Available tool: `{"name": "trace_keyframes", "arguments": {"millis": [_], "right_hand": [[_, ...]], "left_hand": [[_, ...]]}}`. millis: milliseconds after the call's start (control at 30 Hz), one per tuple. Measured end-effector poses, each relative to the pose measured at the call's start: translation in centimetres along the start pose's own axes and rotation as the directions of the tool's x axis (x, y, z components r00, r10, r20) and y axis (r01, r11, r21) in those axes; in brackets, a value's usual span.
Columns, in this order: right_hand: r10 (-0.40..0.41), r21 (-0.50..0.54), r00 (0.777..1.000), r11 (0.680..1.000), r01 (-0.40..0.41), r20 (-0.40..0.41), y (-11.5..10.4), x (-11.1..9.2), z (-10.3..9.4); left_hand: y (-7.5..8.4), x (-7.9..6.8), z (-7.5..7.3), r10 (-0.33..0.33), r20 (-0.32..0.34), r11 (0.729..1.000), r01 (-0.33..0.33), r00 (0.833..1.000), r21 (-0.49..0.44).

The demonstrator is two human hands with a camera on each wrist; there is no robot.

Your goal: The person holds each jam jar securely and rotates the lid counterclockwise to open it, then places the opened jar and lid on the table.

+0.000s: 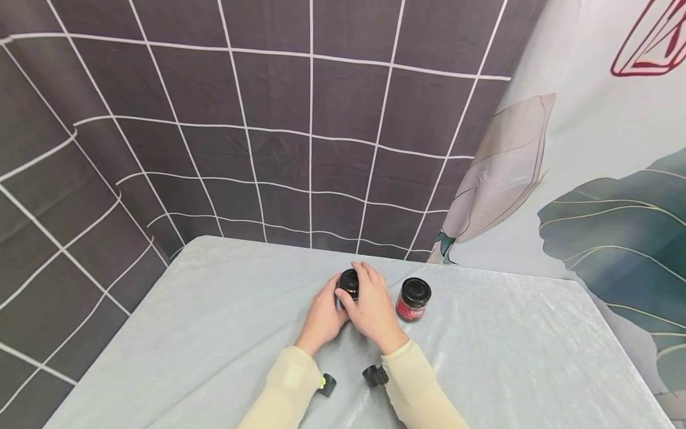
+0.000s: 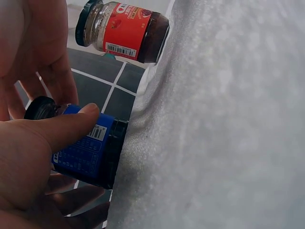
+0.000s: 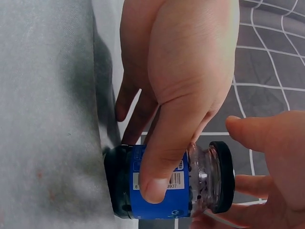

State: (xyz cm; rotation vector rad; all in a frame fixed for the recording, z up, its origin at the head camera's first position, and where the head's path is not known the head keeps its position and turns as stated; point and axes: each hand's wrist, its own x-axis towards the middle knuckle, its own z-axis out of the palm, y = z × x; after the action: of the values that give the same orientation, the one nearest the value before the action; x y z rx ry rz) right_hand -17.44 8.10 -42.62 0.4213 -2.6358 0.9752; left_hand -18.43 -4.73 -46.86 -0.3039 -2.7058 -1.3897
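Head: left jar between hands

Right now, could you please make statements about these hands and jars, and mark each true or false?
The left hand grips the blue-labelled jar. True.
The red-labelled jar has its dark lid on. True.
The red-labelled jar stands left of both hands. False: it stands right of the right hand.
Each jar shows a barcode. True.
The left thumb covers a lid. False: it lies on the blue label.
The sleeves are black. False: they are pale yellow.
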Motion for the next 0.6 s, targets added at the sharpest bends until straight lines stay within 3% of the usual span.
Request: {"name": "trace_keyframes", "arguments": {"millis": [333, 600], "right_hand": [[-0.005, 0.004, 1.000, 1.000, 0.005, -0.016, -0.04, 0.14, 0.41], [0.005, -0.002, 1.000, 1.000, -0.005, -0.019, -0.08, 0.28, 0.57]], "left_hand": [[-0.05, -0.01, 0.04, 0.014, -0.006, 1.000, -0.014, 1.000, 0.016], [0.02, 0.05, 0.11, -0.022, 0.000, 0.999, 0.022, 1.000, 0.023]]}}
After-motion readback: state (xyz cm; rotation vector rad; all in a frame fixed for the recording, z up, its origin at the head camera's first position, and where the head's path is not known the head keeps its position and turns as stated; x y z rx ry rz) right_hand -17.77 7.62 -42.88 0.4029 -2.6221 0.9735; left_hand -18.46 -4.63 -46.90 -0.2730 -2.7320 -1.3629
